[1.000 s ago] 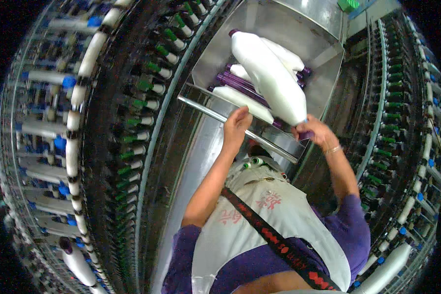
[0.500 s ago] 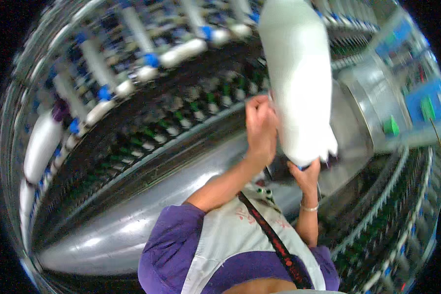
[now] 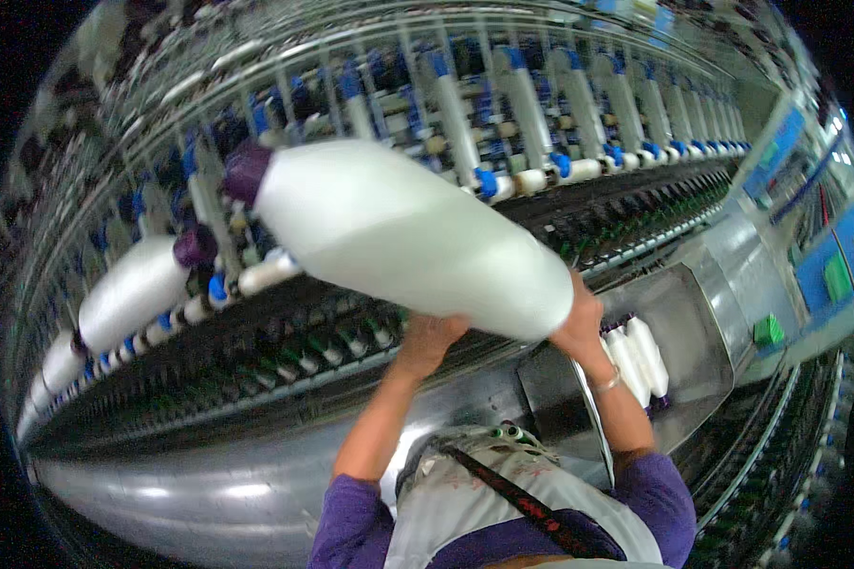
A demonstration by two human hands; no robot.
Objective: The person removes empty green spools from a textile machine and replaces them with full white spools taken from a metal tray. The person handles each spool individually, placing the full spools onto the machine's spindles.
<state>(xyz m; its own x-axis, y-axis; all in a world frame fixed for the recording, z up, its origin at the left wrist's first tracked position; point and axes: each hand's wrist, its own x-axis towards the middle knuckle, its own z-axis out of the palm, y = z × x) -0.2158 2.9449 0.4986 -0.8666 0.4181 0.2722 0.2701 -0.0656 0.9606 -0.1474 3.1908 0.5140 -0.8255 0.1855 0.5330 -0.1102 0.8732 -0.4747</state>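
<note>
A large white roving bobbin (image 3: 408,237) with a purple tube end is held aslant in front of me, its purple end up to the left. My right hand (image 3: 579,318) grips its lower right end. My left hand (image 3: 432,339) is closed against its underside; the fingertips are hidden behind the yarn. Left of it, another full white bobbin (image 3: 135,292) with a purple end rests along the spinning frame, in line with more white bobbins (image 3: 59,365).
Several smaller white bobbins (image 3: 636,356) with purple ends lie in a metal bin (image 3: 702,313) at my right. The spinning frame's row of blue-tipped arms (image 3: 454,123) runs across ahead, above dark spindles (image 3: 304,356). A smooth metal casing (image 3: 247,474) lies at lower left.
The bobbin has swung from nearly upright on the right to a slant toward the left, baring its purple end. Both hands moved with it; the view has shifted, showing the bobbins in the bin.
</note>
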